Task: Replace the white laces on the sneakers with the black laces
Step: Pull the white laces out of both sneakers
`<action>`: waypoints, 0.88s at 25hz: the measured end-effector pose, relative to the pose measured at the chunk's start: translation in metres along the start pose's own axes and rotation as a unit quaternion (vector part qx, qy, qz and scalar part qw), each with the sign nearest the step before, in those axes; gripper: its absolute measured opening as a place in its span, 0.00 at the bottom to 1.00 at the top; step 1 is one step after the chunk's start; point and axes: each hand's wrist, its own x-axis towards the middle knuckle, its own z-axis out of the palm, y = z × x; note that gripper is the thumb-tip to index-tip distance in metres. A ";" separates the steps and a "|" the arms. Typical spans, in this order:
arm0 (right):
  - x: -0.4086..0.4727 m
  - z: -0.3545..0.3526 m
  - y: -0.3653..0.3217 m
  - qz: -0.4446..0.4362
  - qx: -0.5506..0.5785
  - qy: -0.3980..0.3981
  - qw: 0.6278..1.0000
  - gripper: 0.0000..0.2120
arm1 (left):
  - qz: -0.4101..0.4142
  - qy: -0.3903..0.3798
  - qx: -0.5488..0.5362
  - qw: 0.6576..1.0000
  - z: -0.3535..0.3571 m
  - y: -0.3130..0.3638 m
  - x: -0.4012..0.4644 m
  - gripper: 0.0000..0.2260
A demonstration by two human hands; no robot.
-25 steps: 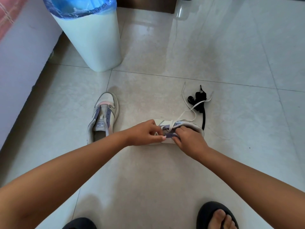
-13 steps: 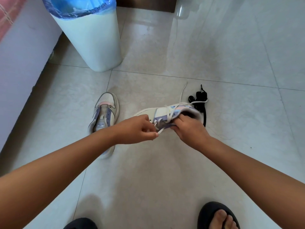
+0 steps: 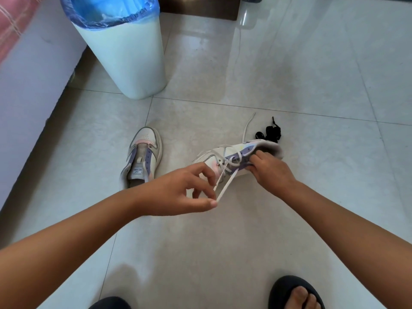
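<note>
My right hand (image 3: 270, 172) grips a white, purple and pink sneaker (image 3: 225, 156) by its collar, holding it tilted above the floor. My left hand (image 3: 178, 192) pinches a loop of the white lace (image 3: 225, 186) between thumb and fingers, drawn out taut from the eyelets toward me. The lace's other end (image 3: 247, 126) trails up and away past the heel. A bundle of black laces (image 3: 269, 132) lies on the tile just behind the held sneaker. The second sneaker (image 3: 142, 157), without laces, stands on the floor to the left.
A white bin (image 3: 124, 54) with a blue liner stands at the back left. A pale wall or bed side (image 3: 26, 90) runs along the left. My feet in dark slippers (image 3: 296, 293) are at the bottom edge.
The sneaker has been lifted and tilted off the floor. My left hand has pulled back toward me, drawing a length of white lace out of the eyelets.
</note>
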 end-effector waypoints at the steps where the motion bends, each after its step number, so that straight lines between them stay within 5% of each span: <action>1: 0.000 0.002 -0.004 -0.002 0.006 -0.004 1.000 0.12 | -0.012 -0.017 -0.034 0.999 -0.002 0.000 -0.001 0.06; 6: 0.012 0.003 -0.015 0.004 0.006 0.002 1.000 0.12 | -0.220 -0.051 -0.088 0.970 0.002 -0.005 0.013 0.12; 12: 0.015 0.001 -0.002 0.078 0.053 -0.010 0.995 0.11 | -0.101 -0.071 -0.151 0.981 -0.012 -0.003 -0.004 0.16; 16: 0.015 -0.001 0.002 0.078 0.043 -0.009 0.996 0.11 | -0.120 -0.111 -0.285 0.944 -0.025 -0.007 -0.018 0.24; 18: 0.015 0.000 -0.001 0.079 0.042 -0.009 0.996 0.11 | -0.144 -0.136 -0.267 0.943 -0.026 -0.007 -0.023 0.20; 22: 0.020 -0.001 -0.002 0.115 0.046 0.010 0.992 0.12 | -0.056 -0.165 -0.238 0.955 -0.031 -0.010 -0.035 0.18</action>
